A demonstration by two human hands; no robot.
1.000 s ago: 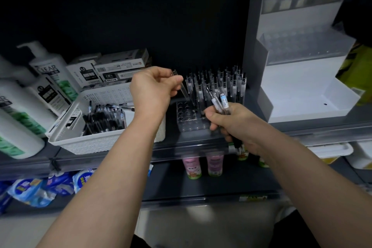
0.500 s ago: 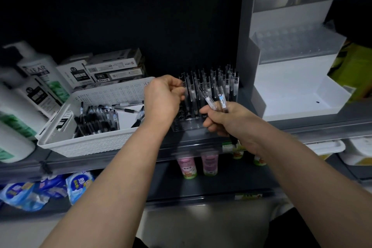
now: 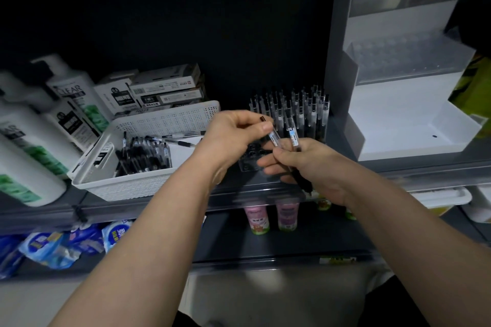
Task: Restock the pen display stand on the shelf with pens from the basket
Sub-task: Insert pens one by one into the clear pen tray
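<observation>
One pen (image 3: 273,138), pinched by left hand (image 3: 233,135) with spares (image 3: 293,138) gripped by right hand (image 3: 310,167), is best seated upright in an empty stand (image 3: 249,163) hole.

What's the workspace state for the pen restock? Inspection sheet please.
Surface: dark grey shelf, the upper of two seen.
Job's things: white perforated basket, pens lying inside; clear pen display stand beside it, back rows filled upright, front holes empty.
Clutter: CLEAR bottles, pen boxes behind the basket, white tiered stand with no pens seen.
Hands: left hand pinches one pen; right hand grips a pen bundle.
Cables: nothing seen.
Surroundings: lower shelf with pink cups and blue packets; dim light.
</observation>
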